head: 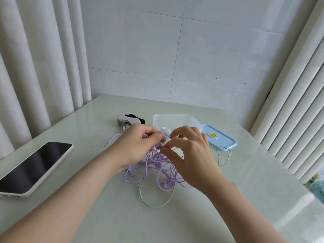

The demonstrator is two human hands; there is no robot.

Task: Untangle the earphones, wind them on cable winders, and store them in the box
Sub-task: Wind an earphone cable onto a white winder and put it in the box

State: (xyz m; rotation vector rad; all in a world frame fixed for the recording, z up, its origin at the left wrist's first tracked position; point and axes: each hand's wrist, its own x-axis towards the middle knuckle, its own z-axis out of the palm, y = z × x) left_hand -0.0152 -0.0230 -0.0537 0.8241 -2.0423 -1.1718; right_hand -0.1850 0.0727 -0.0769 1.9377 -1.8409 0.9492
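A tangle of purple earphone cables (154,165) lies on the table's middle, mixed with a green earphone cable (157,205) whose plug points toward me. My left hand (136,146) pinches cable at the top of the tangle. Just right of it, my right hand (189,155) pinches a thin strand with thumb and forefinger. Behind the hands stands a clear plastic box (175,120); a white item lies inside, partly hidden. Its blue lid (219,137) lies to the right. White, grey and black cable winders (130,120) sit left of the box.
A phone (33,167) in a white case lies screen-up at the left of the pale table (254,181). A curtain (35,67) hangs at the left, a ribbed white radiator (298,102) stands at the right, and a tiled wall rises behind.
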